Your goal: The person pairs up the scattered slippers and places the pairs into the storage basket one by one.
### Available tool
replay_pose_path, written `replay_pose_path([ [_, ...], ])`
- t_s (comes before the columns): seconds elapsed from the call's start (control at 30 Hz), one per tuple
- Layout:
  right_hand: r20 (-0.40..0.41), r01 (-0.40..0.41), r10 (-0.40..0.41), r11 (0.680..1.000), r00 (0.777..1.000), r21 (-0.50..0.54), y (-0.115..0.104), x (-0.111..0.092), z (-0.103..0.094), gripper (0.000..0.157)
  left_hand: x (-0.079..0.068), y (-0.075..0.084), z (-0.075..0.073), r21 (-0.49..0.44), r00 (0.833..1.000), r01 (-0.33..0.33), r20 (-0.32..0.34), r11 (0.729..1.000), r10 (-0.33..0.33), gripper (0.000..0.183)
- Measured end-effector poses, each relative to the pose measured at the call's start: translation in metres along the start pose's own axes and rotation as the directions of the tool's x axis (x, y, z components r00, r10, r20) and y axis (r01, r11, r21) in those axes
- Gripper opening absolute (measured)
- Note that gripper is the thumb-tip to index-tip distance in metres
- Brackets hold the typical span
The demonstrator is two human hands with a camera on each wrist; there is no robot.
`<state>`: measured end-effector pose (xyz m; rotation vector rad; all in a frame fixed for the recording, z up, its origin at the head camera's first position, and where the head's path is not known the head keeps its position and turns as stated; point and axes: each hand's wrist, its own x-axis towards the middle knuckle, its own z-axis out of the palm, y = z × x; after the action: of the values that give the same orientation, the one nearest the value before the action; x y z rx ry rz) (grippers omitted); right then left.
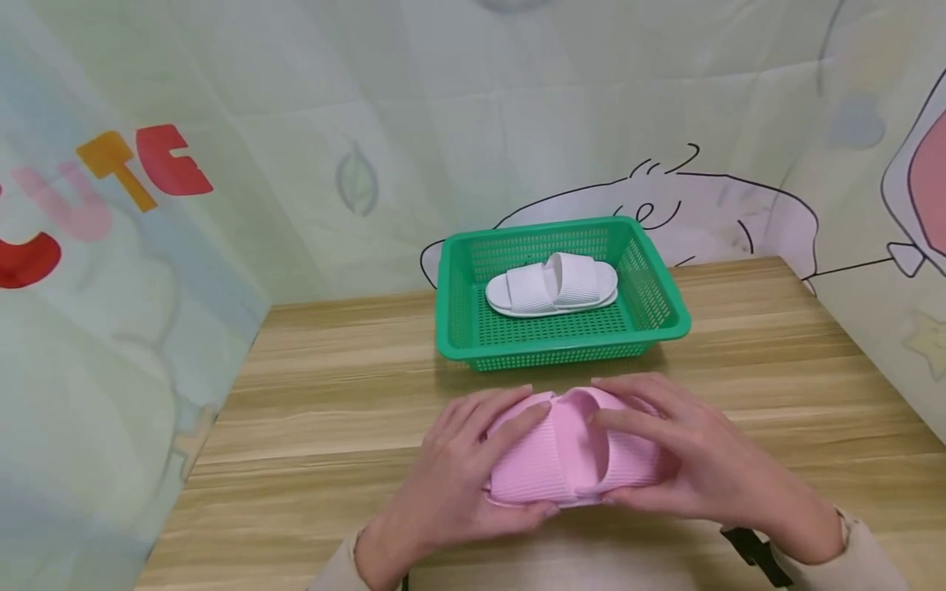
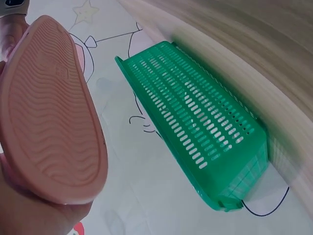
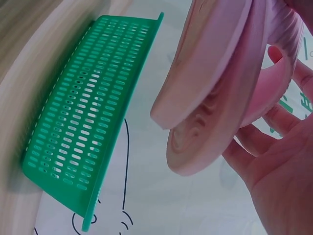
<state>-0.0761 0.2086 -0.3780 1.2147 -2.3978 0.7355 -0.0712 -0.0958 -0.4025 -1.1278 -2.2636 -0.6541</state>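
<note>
A pair of pink slippers (image 1: 528, 455), one nested into the other, is held up in front of the green basket. My left hand (image 1: 461, 472) grips their left end, fingers over the ribbed strap and thumb along the near edge. At the right end my right hand (image 1: 691, 447) holds them, with one finger at the foot opening. The left wrist view shows the wavy tread of a pink sole (image 2: 54, 112). In the right wrist view the two soles (image 3: 210, 112) lie partly apart, and the right fingers are spread around the strap side.
Behind the slippers, a green perforated basket (image 1: 562, 351) stands on the wood-grain table (image 1: 332, 427). Inside it lies a pair of white slippers (image 1: 528, 287), nested together. A printed cloth (image 1: 296, 164) hangs at the back and sides of the table.
</note>
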Motion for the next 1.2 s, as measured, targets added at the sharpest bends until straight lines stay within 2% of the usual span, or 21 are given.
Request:
replay_pose_path([
  [0.2, -0.007, -0.006, 0.006, 1.0, 1.0, -0.017, 0.0, 0.001, -0.003, 0.064, -0.002, -0.001, -0.005, 0.0, 0.998, 0.042, 0.048, 0.999, -0.042, 0.096],
  [0.67, -0.021, -0.009, 0.008, 0.999, 1.0, -0.04, 0.003, -0.001, -0.006, 0.061, -0.014, -0.008, -0.014, 0.074, 0.991, 0.07, 0.107, 0.995, -0.078, 0.099],
  [0.9, -0.015, -0.033, 0.033, 0.999, 0.999, -0.028, 0.005, -0.003, -0.01, 0.067, -0.017, -0.015, -0.015, 0.093, 0.989, 0.101, 0.102, 0.99, -0.111, 0.106],
  [1.2, -0.019, -0.03, 0.03, 0.999, 0.999, -0.021, 0.006, -0.004, -0.012, 0.063, -0.024, -0.033, -0.012, 0.139, 0.978, 0.147, 0.132, 0.979, -0.165, 0.125],
])
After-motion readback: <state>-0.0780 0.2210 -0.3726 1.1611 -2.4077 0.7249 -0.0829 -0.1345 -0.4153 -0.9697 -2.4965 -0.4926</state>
